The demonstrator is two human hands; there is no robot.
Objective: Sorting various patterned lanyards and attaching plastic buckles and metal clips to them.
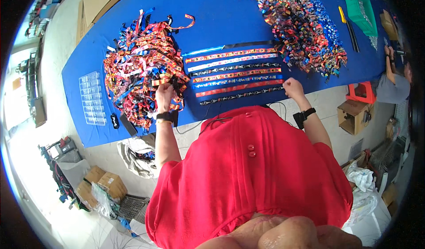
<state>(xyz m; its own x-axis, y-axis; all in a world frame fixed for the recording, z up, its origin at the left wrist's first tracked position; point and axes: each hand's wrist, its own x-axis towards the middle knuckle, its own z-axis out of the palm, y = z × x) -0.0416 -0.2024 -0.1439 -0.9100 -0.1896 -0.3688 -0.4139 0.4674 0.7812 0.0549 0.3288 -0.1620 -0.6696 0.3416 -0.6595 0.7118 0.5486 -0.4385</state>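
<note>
While both forearms reach up from the lower part of the frame, the left hand (164, 92) rests against the lower right edge of a loose pile (144, 65) of printed straps, left of centre on the blue counter (217, 21). Its fingers are curled in, and from here I can't tell whether they pinch one of the straps. The right hand (293, 88), right of centre, is curled too, just by the right end of the lowest strap (241, 95) in a row (237, 75) laid out side by side across the middle; whether it grips that end I can't make out either. The row runs through red, blue, pink and black patterns. A denser heap (305, 32) of straps spreads over the upper right, with a green bin (351, 3) beyond it. At the left stands a clear tray (92, 99), just beside the pile. Toward the right rim, a person in grey (392, 89) shows near a red stool (371, 96).
</note>
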